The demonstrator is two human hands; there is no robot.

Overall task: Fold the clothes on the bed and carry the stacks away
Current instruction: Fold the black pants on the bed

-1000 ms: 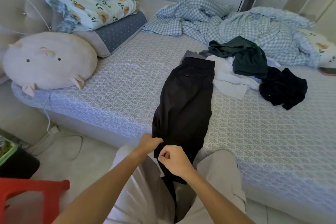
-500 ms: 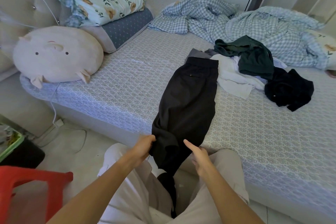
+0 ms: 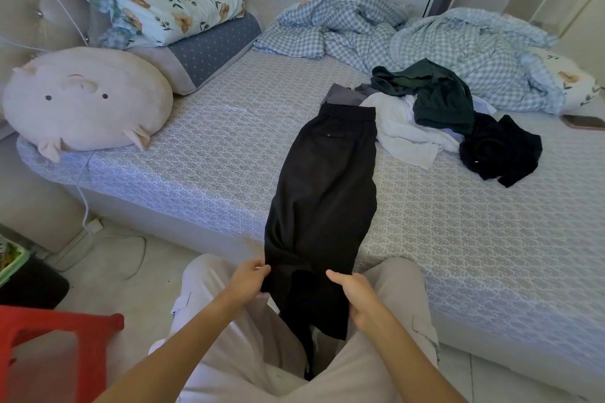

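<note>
1. Black trousers (image 3: 324, 193) laid lengthwise across the bed (image 3: 203, 167), waistband toward the far side, leg ends hanging over the near edge and down between the knees.
2. Left hand (image 3: 247, 281) pinching the left border of the trousers at the near edge, thumb and fingers closed on the cloth.
3. Right hand (image 3: 355, 296) at the right border, thumb stretched over the cloth; fingers mostly hidden behind it, but judged to be gripping.
4. To do this step well: keep both grips level, pull the cloth lightly taut so the two legs lie one over the other, then lift the hanging ends and bring them toward the waistband in one smooth fold.
5. Probably best to flatten the bunched part near the left hand first; otherwise a crease gets locked into the fold.
6. Not yet folded, in a pile near the far right part of the bed: a white garment (image 3: 406, 134), a dark green garment (image 3: 438, 98), another black garment (image 3: 501, 150) and a grey piece (image 3: 343, 95) under the waistband. No finished stack visible.
7. Containers: only a green basket (image 3: 11, 260) at the left border of the view, on the floor, with something colourful inside; too cut off to tell what.
</note>
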